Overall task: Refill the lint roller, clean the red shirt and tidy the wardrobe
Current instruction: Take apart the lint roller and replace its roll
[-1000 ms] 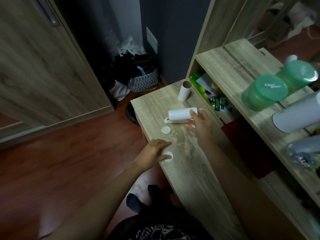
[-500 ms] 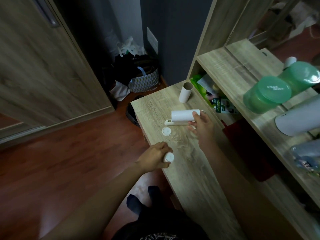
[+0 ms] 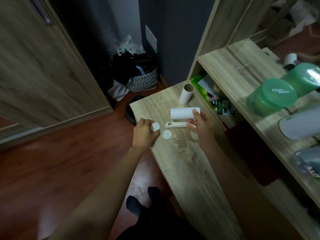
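Observation:
On the wooden ledge (image 3: 183,158) lies a white lint roller: its handle (image 3: 175,125) points left and a fresh white refill roll (image 3: 181,113) sits just above it. My right hand (image 3: 201,125) grips the roller at its right end, thumb on the roll. My left hand (image 3: 144,132) pinches a small white end cap (image 3: 155,126) just left of the handle. A second white cap (image 3: 166,134) lies flat on the ledge beside it. An empty cardboard core (image 3: 185,93) stands upright further back. Something red (image 3: 245,135) lies on the lower shelf.
A shelf unit rises on the right with green tubs (image 3: 271,97), a white container (image 3: 301,124) and green packets (image 3: 206,90) in a cubby. A patterned basket with dark bags (image 3: 143,78) stands on the floor by a wooden wardrobe door (image 3: 34,66). My socked feet (image 3: 142,200) are below.
My left hand picked the cap up from the ledge's front edge and carried it back toward the roller handle. My right hand stayed on the roller's end.

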